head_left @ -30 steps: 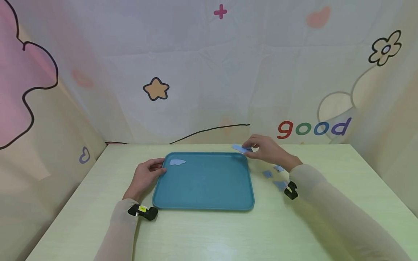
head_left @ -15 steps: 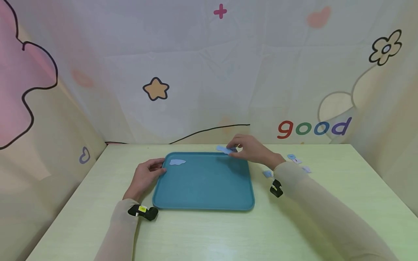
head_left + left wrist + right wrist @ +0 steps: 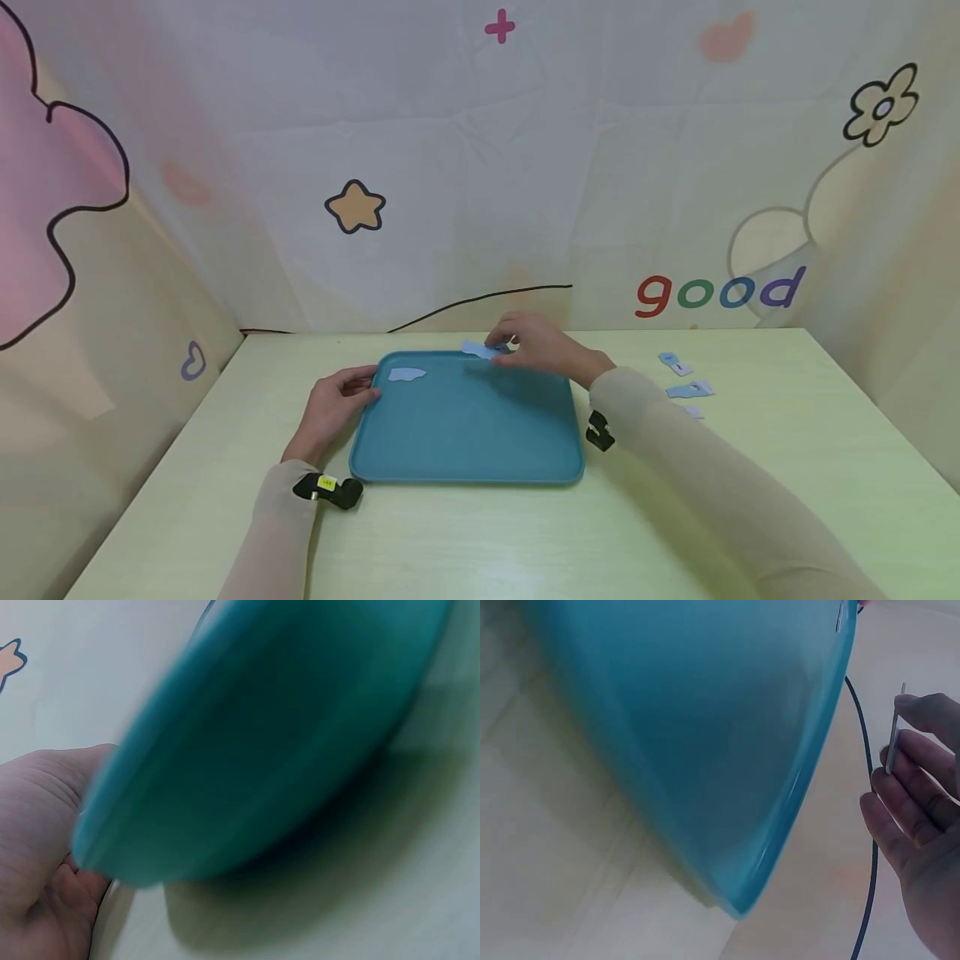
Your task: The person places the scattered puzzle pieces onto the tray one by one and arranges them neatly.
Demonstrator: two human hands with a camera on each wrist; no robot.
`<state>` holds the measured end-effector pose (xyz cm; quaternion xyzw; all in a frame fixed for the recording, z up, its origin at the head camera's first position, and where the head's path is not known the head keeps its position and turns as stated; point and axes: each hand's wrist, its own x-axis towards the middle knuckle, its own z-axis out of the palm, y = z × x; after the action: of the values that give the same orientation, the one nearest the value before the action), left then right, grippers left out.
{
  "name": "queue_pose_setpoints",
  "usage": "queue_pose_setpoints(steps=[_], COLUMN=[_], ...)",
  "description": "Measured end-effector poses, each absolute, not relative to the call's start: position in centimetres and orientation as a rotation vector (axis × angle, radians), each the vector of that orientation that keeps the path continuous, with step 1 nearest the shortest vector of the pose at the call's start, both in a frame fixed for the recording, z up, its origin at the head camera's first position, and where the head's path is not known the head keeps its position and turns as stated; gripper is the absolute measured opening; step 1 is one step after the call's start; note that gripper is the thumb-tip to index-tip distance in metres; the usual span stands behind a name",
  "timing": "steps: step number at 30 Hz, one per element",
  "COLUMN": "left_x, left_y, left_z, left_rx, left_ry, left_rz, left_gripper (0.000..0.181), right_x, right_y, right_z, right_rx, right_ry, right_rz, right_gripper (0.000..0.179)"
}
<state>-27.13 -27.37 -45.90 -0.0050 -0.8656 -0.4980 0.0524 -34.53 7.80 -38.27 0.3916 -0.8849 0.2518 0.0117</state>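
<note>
A blue-green tray lies on the table. My left hand grips its left rim, the thumb at the edge; in the left wrist view that hand is partly covered by the tray. My right hand pinches a light-blue, wavy-edged puzzle piece over the tray's far rim. Seen edge-on in the right wrist view, the piece is thin and flat between thumb and fingers. Another pale-blue puzzle piece lies in the tray's far left corner.
Right of the tray, several small pieces lie on the table, among them a blue-and-white piece and a longer blue piece. The right sleeve overlaps this side. A printed cloth hangs behind the table.
My right hand has carried the puzzle piece leftward, from the tray's far right corner along its far rim. Pieces behind the sleeve have come into view. My left hand has stayed put.
</note>
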Motion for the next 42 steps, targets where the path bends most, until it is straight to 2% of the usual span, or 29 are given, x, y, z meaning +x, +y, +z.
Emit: queue_pose_setpoints(steps=[18,42], left_x=[-27.2,-27.4], left_y=[-27.7,-27.6], left_z=[-46.4,-46.3], left_rx=[-0.01,-0.015], left_ry=[-2.623,-2.619], left_rz=[-1.528,-1.518], left_gripper=[0.045,0.045], right_x=[-34.9,-35.2], right_y=[3.8,2.5], right_z=[-39.3,-40.5], right_rx=[1.247,1.212], right_ry=[-2.868,-3.013], right_rz=[0.743,0.763], right_gripper=[0.027,0.026])
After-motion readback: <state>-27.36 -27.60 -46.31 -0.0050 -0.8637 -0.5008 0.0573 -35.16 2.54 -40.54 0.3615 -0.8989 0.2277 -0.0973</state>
